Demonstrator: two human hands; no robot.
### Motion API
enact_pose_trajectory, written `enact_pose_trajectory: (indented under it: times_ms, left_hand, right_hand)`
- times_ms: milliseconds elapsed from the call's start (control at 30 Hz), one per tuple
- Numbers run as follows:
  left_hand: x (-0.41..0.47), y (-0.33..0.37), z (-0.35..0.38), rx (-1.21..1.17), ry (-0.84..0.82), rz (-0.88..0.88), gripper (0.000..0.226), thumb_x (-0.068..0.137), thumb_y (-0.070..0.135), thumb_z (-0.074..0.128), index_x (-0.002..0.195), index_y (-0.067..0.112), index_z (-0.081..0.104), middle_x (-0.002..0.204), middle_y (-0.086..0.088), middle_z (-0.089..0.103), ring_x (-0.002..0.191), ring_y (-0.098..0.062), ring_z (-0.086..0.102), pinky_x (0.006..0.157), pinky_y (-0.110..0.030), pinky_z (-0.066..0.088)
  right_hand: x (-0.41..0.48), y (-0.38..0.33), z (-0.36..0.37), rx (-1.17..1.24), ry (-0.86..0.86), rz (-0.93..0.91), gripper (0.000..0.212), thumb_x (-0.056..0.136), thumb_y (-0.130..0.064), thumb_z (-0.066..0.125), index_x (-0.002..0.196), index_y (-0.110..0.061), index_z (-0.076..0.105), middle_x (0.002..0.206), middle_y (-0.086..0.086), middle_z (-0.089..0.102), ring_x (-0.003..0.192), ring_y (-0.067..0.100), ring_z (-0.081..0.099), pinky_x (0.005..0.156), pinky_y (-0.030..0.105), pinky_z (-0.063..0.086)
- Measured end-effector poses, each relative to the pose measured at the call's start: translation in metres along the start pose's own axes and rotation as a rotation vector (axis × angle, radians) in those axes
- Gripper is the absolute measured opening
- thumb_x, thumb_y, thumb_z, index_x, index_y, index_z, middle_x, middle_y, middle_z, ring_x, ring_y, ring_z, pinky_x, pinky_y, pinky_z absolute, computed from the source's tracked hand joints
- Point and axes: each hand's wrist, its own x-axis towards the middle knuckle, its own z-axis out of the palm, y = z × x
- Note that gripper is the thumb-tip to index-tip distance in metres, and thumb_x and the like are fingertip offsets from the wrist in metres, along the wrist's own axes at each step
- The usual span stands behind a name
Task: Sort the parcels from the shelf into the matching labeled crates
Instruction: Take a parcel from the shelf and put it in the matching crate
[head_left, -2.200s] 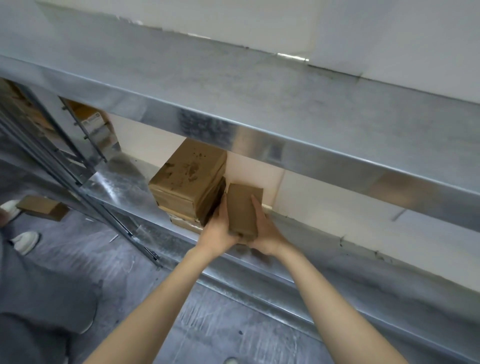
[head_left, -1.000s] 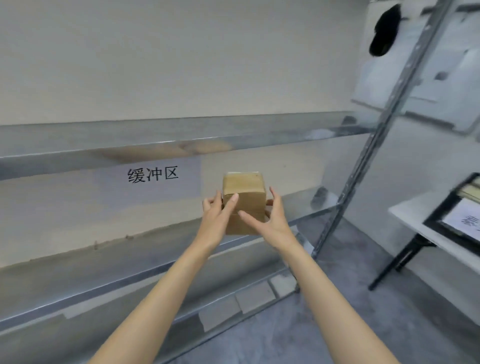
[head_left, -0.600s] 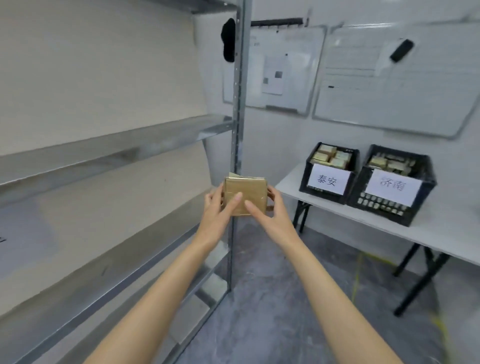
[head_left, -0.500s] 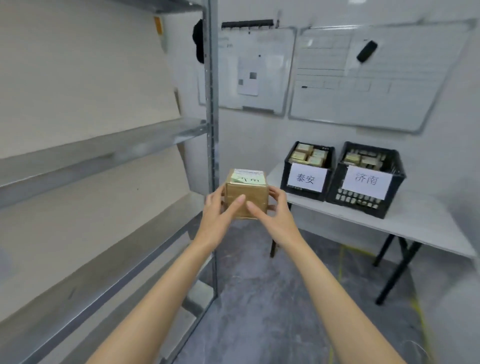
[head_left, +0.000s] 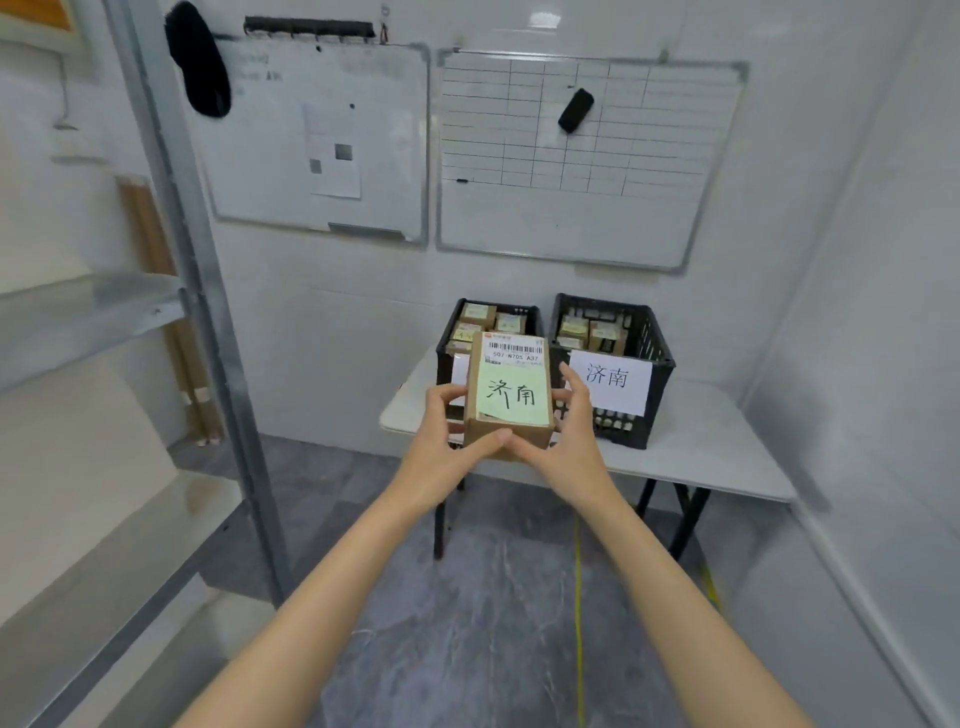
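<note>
Since the green note (head_left: 514, 392) on the parcel (head_left: 535, 434) reads 济南, the same characters as the white label (head_left: 610, 379) on the right-hand crate (head_left: 661, 358), the step in hand looks like carrying it to that crate, not to the left crate (head_left: 445, 340) beside it. Best to hold the parcel level, lift it over the black rim and lower it among the boxes already inside rather than drop it. Left grip (head_left: 441, 434) and right grip (head_left: 574, 431) are both clamped on the parcel, fingers on its sides, thumbs meeting at its near edge, holding it in the air before the tabletop (head_left: 701, 447). It is a small brown cardboard box, with a barcode sticker above the note.
</note>
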Motion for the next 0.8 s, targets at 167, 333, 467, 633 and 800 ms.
enact_pose_trajectory:
  times_ms: [167,333,467,633,800]
  left_hand:
    - [0.072,-0.026,0.021,0.008,-0.109,-0.001,0.107,0.067,0.058,0.081,0.149,0.035,0.016,0.144,0.020,0.035,0.123,0.006,0.042,0.103,-0.026,0.039]
    - [0.125,-0.048,0.048,0.071,-0.174,0.003,0.112,0.069,0.051,0.082,0.153,0.038,0.010,0.143,0.015,0.026,0.121,0.000,0.038,0.102,-0.027,0.035]
    - [0.164,-0.069,0.070,0.099,-0.193,0.005,0.106,0.070,0.047,0.084,0.151,0.043,0.015,0.141,0.013,0.029,0.116,0.002,0.043,0.102,-0.030,0.040]
    - [0.218,-0.086,0.109,0.147,-0.206,0.043,0.105,0.071,0.043,0.084,0.151,0.039,0.017,0.146,0.011,0.029,0.122,0.005,0.034,0.104,-0.030,0.039]
    - [0.286,-0.098,0.159,0.124,-0.218,0.045,0.103,0.073,0.037,0.084,0.152,0.034,0.018,0.151,0.011,0.028,0.117,0.027,0.028,0.101,-0.024,0.040]
  right_hand:
    - [0.059,0.038,-0.020,-0.081,0.032,0.045,0.121,0.066,-0.039,0.090,0.154,-0.038,0.008,0.141,-0.008,0.026,0.135,0.021,0.040,0.108,0.052,0.042]
    - [0.099,0.071,-0.036,-0.128,0.004,0.069,0.131,0.056,-0.051,0.089,0.155,-0.042,0.003,0.152,-0.008,0.017,0.138,0.021,0.037,0.111,0.049,0.039]
    - [0.128,0.097,-0.051,-0.120,-0.016,0.078,0.126,0.064,-0.033,0.092,0.153,-0.042,0.003,0.151,-0.010,0.018,0.138,0.010,0.028,0.113,0.039,0.032]
    - [0.174,0.137,-0.078,-0.162,-0.032,0.066,0.119,0.069,-0.016,0.090,0.148,-0.045,0.006,0.140,-0.018,0.022,0.135,0.000,0.019,0.112,0.030,0.023]
    - [0.237,0.186,-0.116,-0.218,-0.040,0.081,0.122,0.066,-0.025,0.090,0.154,-0.041,0.007,0.151,-0.010,0.031,0.142,0.014,0.025,0.117,0.046,0.029]
